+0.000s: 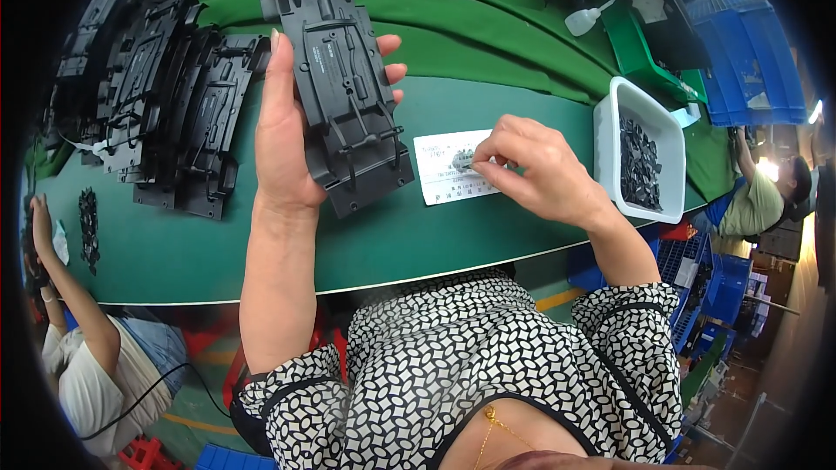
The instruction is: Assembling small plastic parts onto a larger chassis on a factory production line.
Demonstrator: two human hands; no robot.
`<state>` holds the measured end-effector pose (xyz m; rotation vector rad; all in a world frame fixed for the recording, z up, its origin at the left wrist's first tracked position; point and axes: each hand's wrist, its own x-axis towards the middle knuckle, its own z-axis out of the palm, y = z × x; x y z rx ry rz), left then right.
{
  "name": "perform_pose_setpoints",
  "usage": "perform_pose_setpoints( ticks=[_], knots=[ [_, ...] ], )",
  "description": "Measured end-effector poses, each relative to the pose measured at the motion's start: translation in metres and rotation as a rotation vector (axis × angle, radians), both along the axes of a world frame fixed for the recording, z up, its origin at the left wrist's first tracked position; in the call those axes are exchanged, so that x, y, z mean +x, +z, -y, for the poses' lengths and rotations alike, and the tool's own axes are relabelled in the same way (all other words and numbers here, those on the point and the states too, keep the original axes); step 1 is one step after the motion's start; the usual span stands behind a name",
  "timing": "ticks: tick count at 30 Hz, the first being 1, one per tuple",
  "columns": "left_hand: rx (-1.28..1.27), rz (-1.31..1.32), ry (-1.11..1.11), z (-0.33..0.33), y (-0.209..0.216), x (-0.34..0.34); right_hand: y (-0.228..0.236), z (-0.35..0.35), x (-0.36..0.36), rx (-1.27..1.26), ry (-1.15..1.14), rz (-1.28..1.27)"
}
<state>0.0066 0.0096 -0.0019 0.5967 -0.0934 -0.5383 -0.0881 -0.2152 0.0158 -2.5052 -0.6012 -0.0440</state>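
A black plastic chassis, like that of a model car (340, 78), rests upright in my left hand (283, 135). The thumb lies along its left edge and the fingertips come round its right edge. On the green table to the right is a white printed paper (435, 187) with a small heap of tiny silvery parts (464, 159) on it. My right hand (540, 170) is over this paper, thumb and forefinger pinched at the heap's edge. Whatever sits between those fingertips is too small to make out.
Stacked black chassis (213, 122) fill the table's left side. A white bin (675, 157) of small black parts stands at the right, near a green bin (631, 43) and blue crates (753, 61). Green cloth (461, 35) covers the back. Co-workers sit at far left and far right.
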Motion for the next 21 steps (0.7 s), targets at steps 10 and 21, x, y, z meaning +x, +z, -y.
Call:
perform_pose_setpoints(
  ticks=[10, 21],
  knots=[
    [0.025, -0.001, 0.012, 0.001, 0.003, -0.002, -0.001, -0.003, 0.008, 0.098, -0.266, -0.317],
    [-0.073, -0.017, -0.040, 0.001, -0.003, -0.001, 0.000, 0.019, 0.009, 0.950, -0.439, -0.849]
  ],
)
